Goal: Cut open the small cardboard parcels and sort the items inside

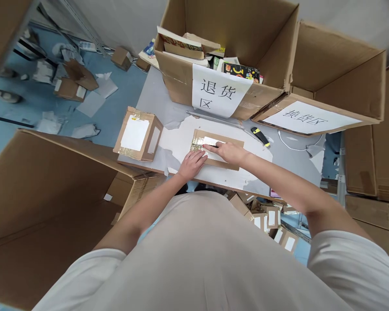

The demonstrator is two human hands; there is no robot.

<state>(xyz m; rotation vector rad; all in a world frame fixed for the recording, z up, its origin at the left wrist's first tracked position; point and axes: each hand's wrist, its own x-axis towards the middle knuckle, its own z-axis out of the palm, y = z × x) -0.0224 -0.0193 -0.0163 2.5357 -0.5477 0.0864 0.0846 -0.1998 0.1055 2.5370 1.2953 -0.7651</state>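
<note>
A flat cardboard package (233, 166) lies on the white-topped table, with a pale label (210, 141) on its upper face and shiny tape (198, 141) across its left end. My left hand (192, 165) rests flat on the near left corner of the package, fingers stretched out and holding nothing. Above the label, my right hand (228, 151) is closed round a slim dark tool with a red tip (210, 146); its tip points left at the taped end. Whether it is a pen or a blade is too small to tell. A black and yellow utility knife (260, 137) lies behind my right hand.
A taped, labelled box (136, 134) stands on the table's left. Behind are an open carton of books (178, 82) and another open carton (340, 82), both with paper signs. A large open carton (52, 185) stands front left. Several boxes (272, 218) lie below the table.
</note>
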